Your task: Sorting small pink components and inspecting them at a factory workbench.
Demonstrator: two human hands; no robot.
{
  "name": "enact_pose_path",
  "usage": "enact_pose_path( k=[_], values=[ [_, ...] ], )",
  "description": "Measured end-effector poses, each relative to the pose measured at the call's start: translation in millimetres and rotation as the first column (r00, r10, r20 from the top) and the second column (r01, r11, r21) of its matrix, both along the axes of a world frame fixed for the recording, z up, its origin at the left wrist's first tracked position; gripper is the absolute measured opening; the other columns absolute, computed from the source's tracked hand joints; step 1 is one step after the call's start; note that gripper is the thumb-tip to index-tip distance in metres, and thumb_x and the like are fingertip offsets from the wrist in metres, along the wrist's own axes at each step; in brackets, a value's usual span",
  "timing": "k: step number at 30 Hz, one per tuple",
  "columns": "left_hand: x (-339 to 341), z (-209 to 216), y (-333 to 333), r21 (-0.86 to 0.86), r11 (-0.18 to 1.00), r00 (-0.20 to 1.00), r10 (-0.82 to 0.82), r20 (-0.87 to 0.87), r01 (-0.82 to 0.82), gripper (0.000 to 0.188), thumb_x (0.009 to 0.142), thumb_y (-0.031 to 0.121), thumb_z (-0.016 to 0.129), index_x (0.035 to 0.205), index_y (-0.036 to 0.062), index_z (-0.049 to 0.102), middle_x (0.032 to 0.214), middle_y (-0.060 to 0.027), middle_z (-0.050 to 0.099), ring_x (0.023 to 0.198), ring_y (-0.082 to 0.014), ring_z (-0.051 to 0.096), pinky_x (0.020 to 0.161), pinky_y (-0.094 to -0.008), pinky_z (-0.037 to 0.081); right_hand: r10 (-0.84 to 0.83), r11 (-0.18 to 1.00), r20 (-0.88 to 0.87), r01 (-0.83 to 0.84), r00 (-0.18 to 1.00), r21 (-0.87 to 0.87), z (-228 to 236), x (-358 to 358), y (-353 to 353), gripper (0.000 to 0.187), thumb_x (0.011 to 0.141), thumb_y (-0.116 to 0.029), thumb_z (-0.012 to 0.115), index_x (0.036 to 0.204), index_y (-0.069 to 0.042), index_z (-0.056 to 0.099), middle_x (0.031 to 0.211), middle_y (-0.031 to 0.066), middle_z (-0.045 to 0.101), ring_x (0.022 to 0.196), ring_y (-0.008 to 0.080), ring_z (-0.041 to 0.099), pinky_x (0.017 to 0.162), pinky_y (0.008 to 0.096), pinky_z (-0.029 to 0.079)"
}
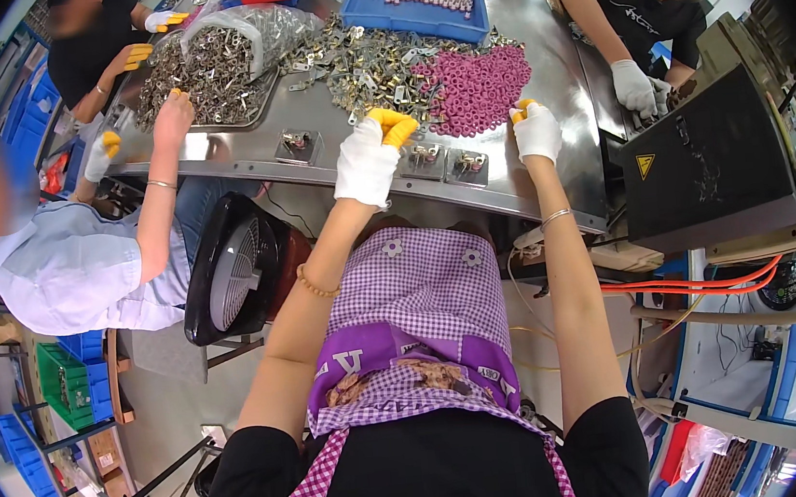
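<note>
My left hand [370,162], in a white glove with yellow fingertips, is over the front of a heap of small metal parts [369,69]. Its fingers are bent together, and whatever they may hold is too small to make out. At the right edge of a pile of pink rings [476,90] is my right hand [538,133], gloved the same way. Thumb and fingers are closed there too, their contents hidden. Between the hands, near the table's front edge, sit two small fixtures on clear square bases, a left one [424,160] and a right one [467,166].
A blue tray [358,10] with rows of pink-and-metal pieces lies beyond the heaps. Left are a bag of metal parts [195,71], another fixture [298,146] and a black fan [243,265]. Co-workers are left, far left and far right; a dark machine box [709,162] stands right.
</note>
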State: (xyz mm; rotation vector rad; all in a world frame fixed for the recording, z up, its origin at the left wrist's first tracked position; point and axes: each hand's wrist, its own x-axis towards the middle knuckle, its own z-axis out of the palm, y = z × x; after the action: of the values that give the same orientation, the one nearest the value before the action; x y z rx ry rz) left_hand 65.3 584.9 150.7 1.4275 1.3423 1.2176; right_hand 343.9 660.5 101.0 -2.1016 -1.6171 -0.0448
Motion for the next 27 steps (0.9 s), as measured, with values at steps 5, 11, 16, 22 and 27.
enact_pose_path(
  k=[5, 11, 16, 22, 27],
  values=[
    [13, -1, -11, -0.037, 0.999, 0.992, 0.001, 0.127, 0.004, 0.03, 0.084, 0.01, 0.068, 0.113, 0.0059, 0.064, 0.09, -0.0052, 0.068, 0.078, -0.0128, 0.063, 0.071, -0.0224, 0.048, -0.03, 0.999, 0.056, 0.031, 0.998, -0.015, 7, -5, -2, 0.022, 0.088, -0.027, 0.059, 0.102, -0.013, 0.07, 0.092, 0.01, 0.07, 0.08, 0.0307, 0.064, 0.073, 0.0384, 0.05],
    [7, -11, -19, 0.006, 0.998, 0.992, -0.06, 0.111, 0.06, 0.034, 0.082, 0.005, 0.068, 0.116, 0.0045, 0.062, 0.089, -0.0032, 0.069, 0.081, -0.012, 0.064, 0.072, -0.0204, 0.049, 0.036, 0.992, -0.093, -0.024, 0.995, 0.12, 3, -9, -30, 0.023, 0.089, -0.026, 0.058, 0.101, -0.011, 0.07, 0.09, 0.0106, 0.069, 0.076, 0.0311, 0.064, 0.07, 0.0391, 0.051],
    [3, -26, -14, 0.047, 0.997, 0.998, -0.064, -0.003, 0.064, 0.032, 0.083, 0.013, 0.068, 0.115, 0.0085, 0.065, 0.091, -0.0042, 0.07, 0.076, -0.0151, 0.063, 0.07, -0.0243, 0.048, 0.334, 0.939, 0.053, -0.337, 0.941, 0.074, 33, -49, -88, 0.02, 0.084, -0.018, 0.066, 0.098, -0.004, 0.069, 0.091, 0.0103, 0.07, 0.077, 0.0246, 0.063, 0.073, 0.0328, 0.05],
    [27, -19, -11, 0.032, 0.997, 0.997, -0.074, 0.001, 0.074, 0.024, 0.082, 0.017, 0.069, 0.106, 0.0124, 0.07, 0.093, -0.005, 0.07, 0.075, -0.0174, 0.062, 0.069, -0.0269, 0.048, 0.589, 0.803, -0.305, -0.586, 0.748, 0.112, 31, -34, -89, 0.018, 0.078, -0.004, 0.07, 0.095, -0.001, 0.068, 0.093, 0.0073, 0.068, 0.076, 0.0215, 0.061, 0.075, 0.0283, 0.049],
    [35, -16, -9, 0.014, 0.997, 0.996, -0.077, -0.041, 0.077, 0.018, 0.083, 0.012, 0.069, 0.101, 0.0084, 0.07, 0.092, -0.0033, 0.07, 0.072, -0.0111, 0.058, 0.065, -0.0219, 0.046, 0.536, 0.837, -0.421, -0.523, 0.732, 0.157, 20, -41, -90, 0.018, 0.078, -0.006, 0.069, 0.095, -0.002, 0.069, 0.093, 0.0074, 0.066, 0.076, 0.022, 0.062, 0.074, 0.0286, 0.049]
  ],
)
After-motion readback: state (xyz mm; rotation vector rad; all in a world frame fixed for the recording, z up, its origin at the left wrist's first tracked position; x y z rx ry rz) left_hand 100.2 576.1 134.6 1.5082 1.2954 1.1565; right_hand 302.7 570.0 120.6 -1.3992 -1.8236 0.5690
